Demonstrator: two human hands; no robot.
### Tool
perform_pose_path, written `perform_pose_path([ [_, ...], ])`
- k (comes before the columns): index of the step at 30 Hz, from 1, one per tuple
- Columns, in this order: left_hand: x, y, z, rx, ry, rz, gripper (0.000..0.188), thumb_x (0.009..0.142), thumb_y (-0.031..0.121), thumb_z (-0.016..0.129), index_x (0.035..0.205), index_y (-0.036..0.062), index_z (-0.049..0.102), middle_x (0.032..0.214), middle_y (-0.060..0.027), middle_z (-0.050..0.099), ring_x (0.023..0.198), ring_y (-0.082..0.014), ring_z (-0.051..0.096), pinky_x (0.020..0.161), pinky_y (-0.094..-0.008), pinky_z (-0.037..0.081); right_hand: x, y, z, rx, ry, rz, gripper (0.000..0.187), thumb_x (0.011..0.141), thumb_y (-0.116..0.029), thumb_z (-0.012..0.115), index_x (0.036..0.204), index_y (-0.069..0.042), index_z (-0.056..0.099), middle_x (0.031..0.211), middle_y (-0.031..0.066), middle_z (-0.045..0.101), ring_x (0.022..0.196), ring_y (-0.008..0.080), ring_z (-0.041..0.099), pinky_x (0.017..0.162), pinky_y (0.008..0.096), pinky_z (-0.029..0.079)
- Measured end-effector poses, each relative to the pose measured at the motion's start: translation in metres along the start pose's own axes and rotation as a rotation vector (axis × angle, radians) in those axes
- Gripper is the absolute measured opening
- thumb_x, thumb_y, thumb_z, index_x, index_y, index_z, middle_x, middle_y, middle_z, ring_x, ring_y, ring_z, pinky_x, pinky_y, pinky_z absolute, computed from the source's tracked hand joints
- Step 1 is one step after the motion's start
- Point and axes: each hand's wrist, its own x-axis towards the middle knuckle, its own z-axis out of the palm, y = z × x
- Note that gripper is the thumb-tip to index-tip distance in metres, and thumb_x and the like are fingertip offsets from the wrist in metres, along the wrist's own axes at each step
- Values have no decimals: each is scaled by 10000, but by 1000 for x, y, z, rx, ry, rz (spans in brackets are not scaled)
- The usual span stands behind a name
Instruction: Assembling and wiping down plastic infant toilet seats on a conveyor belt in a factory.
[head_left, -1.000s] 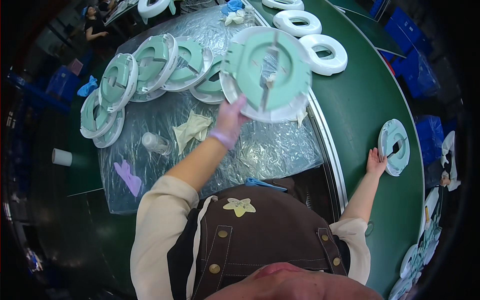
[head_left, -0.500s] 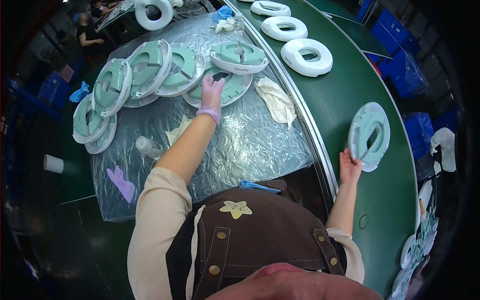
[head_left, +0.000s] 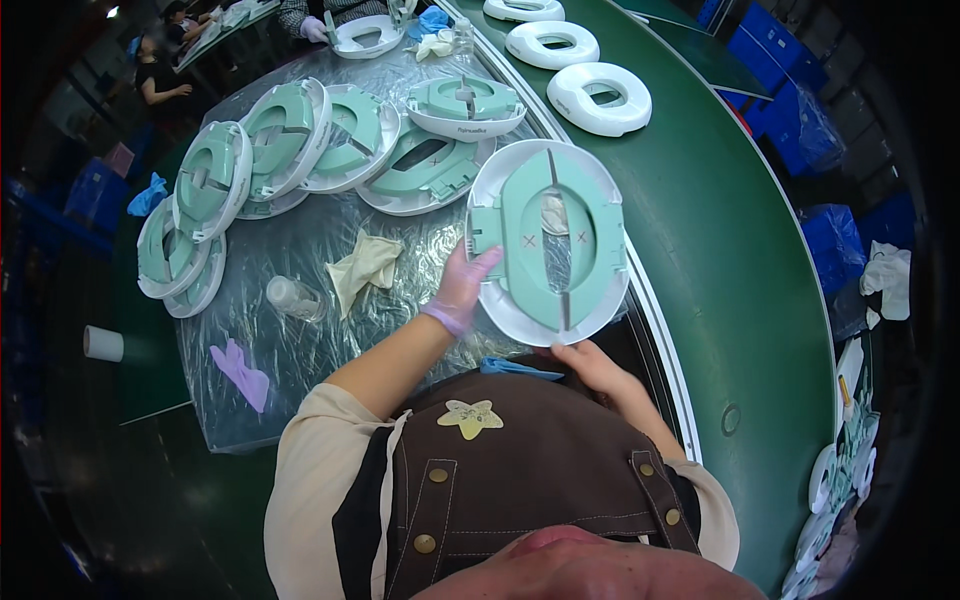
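Observation:
An oval white potty seat with a mint-green underside (head_left: 592, 262) faces me, raised over the table's right edge. My left hand (head_left: 466, 285), in a thin pinkish glove, is closed on its left rim. With bare fingers, my right hand (head_left: 590, 365) grips the near rim from below; some of those fingers are hidden behind it. Two small red crosses mark the green part. Beyond it, more seats of this kind (head_left: 345, 135) lean on one another in a row along the table.
Plastic film covers the table (head_left: 330, 375). On it lie a cream cloth (head_left: 365, 268), a clear bottle (head_left: 295, 297) and a purple glove (head_left: 240, 374). White seats (head_left: 600, 98) stand on the green conveyor (head_left: 730, 330). Across the table, a gloved person handles a white seat (head_left: 368, 38).
My right hand has brought the seat leftward off the conveyor to in front of me. My left hand has left the row and taken its left rim. A white seat at the far end is lower.

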Motion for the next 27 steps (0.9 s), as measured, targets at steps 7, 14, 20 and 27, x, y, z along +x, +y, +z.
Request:
perform_pose_path([
  [7,-16,-13,-52,65,127,-328,400,824,153,611,1166,-11,481,1053,-102,597,922,-183,590,822,-310,465,-60,-140,18,-505,-116,-897,288,821,-256,595,959,-4,616,880,157,603,800,264,581,719,349,465],
  [14,-7,-41,-70,988,222,135,677,730,260,674,1265,-34,382,1218,-222,457,1121,-339,459,962,-387,368,-91,-208,76,-40,-434,-2042,272,874,-202,564,1145,-197,540,1166,-82,514,981,84,490,822,379,403],
  [20,-15,-14,-45,1469,85,536,731,676,281,685,1283,17,373,1315,-204,323,1236,-375,292,1035,-474,224,-75,-202,93,204,-160,-1916,164,846,-123,573,999,-181,579,980,-116,542,867,69,509,786,321,401],
  [27,11,-14,1,1727,-42,303,778,686,344,690,1312,44,338,1353,-185,301,1285,-365,232,1041,-540,166,-73,-197,82,163,-72,-1978,294,786,-140,659,1072,-180,608,895,-46,583,813,115,561,749,284,428],
])
